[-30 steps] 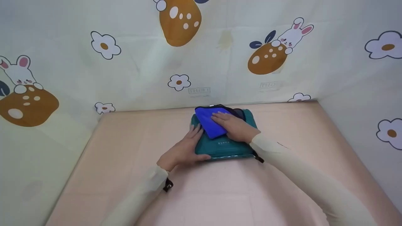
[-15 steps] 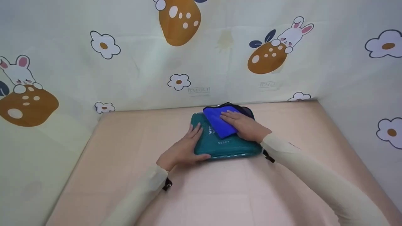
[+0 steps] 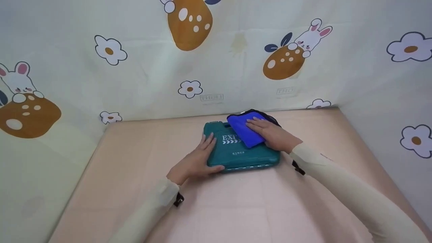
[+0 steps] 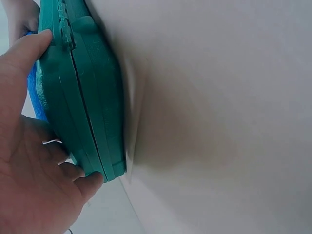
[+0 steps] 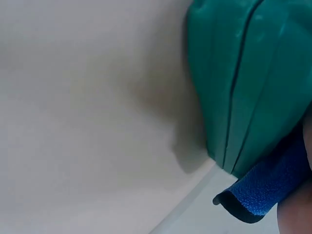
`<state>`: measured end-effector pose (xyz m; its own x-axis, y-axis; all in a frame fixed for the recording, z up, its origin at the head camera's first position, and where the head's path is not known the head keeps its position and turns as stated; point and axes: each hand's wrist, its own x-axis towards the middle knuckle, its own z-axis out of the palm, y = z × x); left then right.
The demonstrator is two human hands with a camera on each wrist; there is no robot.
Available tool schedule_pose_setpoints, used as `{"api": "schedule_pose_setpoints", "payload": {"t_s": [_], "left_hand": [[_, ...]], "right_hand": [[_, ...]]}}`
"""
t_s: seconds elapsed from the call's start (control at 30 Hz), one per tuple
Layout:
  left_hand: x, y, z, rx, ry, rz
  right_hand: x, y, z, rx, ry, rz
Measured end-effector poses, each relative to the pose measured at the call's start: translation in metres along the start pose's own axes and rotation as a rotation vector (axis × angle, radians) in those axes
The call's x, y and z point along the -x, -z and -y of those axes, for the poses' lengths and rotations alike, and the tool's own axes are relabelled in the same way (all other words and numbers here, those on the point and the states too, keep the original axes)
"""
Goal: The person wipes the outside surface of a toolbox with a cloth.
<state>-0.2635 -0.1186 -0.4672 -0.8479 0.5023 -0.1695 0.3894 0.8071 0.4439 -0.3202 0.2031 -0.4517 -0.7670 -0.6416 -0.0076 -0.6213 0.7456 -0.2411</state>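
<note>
In the head view a green hard plastic case (image 3: 233, 160) with white lettering lies shut, its front edge towards me. My left hand (image 3: 194, 163) braces its left side, fingers fairly straight on the lid's edge and thumb along the front edge. The left wrist view shows that thumb (image 4: 36, 46) by the hinge and fingertips at the case's seam. My right hand (image 3: 275, 134) lies flat on a blue cloth (image 3: 244, 130) with black edging, pressing it on the lid's upper right part. The cloth hangs past the case's side in the right wrist view and covers part of the lettering.
The case rests on a table with a pale pinkish cover (image 3: 145, 141). Close behind it rises a pale sheet (image 3: 148, 77) printed with rabbits and flowers, which also lines both sides. A black strap (image 3: 298, 167) hangs at the right wrist, another (image 3: 179, 199) at the left.
My right hand has slid the blue cloth rightward across the lid, uncovering white lettering on the left. The left hand and the case have stayed nearly in place.
</note>
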Motion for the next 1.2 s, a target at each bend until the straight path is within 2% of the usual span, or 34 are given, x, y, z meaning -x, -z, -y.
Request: {"api": "schedule_pose_setpoints", "payload": {"t_s": [0.13, 0.37, 0.67, 1.0, 1.2], "left_hand": [[0.001, -0.001, -0.001, 0.010, 0.008, -0.004], [0.001, -0.002, 0.000, -0.012, -0.028, -0.021], [0.001, -0.003, 0.001, -0.008, -0.014, -0.018], [0.001, -0.003, 0.000, -0.006, 0.004, -0.023], [0.001, -0.005, 0.001, -0.013, 0.001, -0.025]], "right_hand": [[0.006, 0.000, -0.005, -0.013, -0.021, -0.004], [0.012, 0.000, -0.013, -0.012, -0.028, -0.048], [0.011, 0.001, -0.015, -0.031, -0.109, -0.032], [0.014, 0.002, -0.011, -0.078, -0.137, -0.016], [0.017, 0.001, -0.011, -0.059, -0.129, -0.016]]}}
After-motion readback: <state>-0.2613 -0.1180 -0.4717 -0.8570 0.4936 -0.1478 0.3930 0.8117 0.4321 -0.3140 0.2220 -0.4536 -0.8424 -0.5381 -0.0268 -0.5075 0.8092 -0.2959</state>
